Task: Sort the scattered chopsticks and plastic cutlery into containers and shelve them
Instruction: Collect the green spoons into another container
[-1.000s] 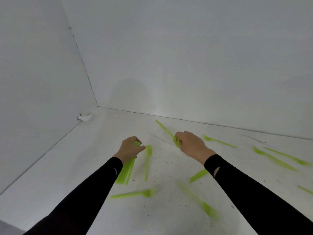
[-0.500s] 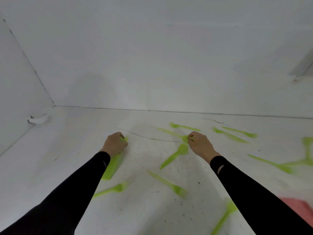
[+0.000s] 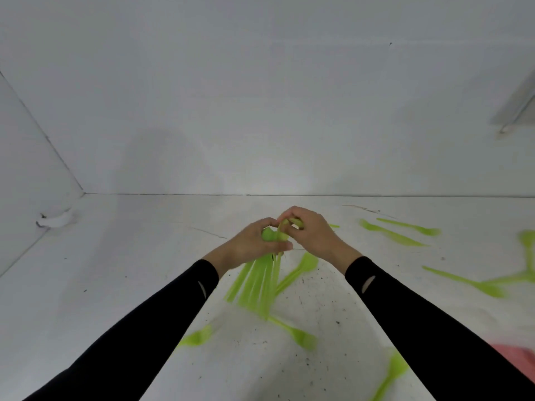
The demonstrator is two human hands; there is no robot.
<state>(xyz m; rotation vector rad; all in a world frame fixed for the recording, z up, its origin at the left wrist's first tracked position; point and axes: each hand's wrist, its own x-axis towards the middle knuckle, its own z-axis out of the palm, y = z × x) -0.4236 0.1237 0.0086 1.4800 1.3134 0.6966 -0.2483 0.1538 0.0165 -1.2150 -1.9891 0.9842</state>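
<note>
Head view: left hand (image 3: pixel 251 245) grips green cutlery bundle (image 3: pixel 258 280); right hand (image 3: pixel 311 234) pinches its far end. Likely light, stiff, slippery; clasp mid-handles.

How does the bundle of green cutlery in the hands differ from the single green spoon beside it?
The bundle of green cutlery is many pieces gripped together by the left hand, the right hand pinching its top; the green spoon is one piece, untouched. The bundle's handles fan out below the hand; the spoon lies flat on the white surface. Both are bright green.
</note>
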